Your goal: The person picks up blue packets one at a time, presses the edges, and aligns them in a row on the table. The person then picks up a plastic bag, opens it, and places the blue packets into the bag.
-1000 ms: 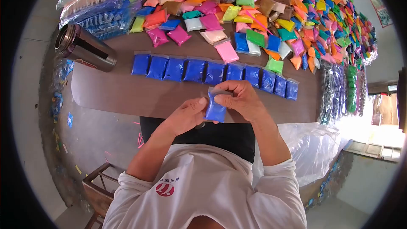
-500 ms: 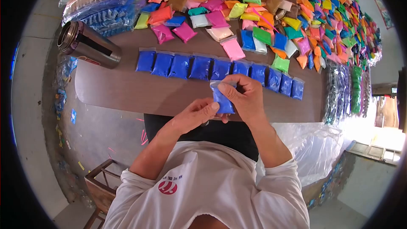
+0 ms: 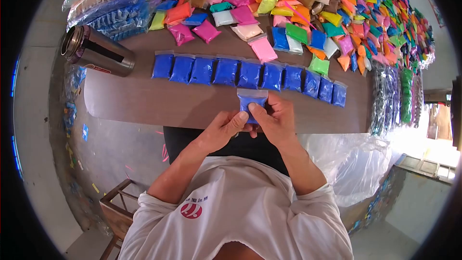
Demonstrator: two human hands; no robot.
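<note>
Both hands grip one small clear zip bag with soft blue filling, held upright just above the table's near edge. My left hand pinches its lower left side, thumb across the front. Over the bag's middle right presses the thumb of my right hand, the fingers curled behind. The bag's clear zip strip stands free above both thumbs. Beyond the hands lies a row of several similar blue bags, side by side across the table.
A steel flask lies tilted at the table's left. Heaped along the far side are many colourful filled bags. Strips of packed bags lie at the back left, others hang at the right. A wooden stool stands lower left.
My right thumb has slid from the bag's top strip down to its middle, uncovering the strip. The bag is now more upright. The row on the table is unchanged.
</note>
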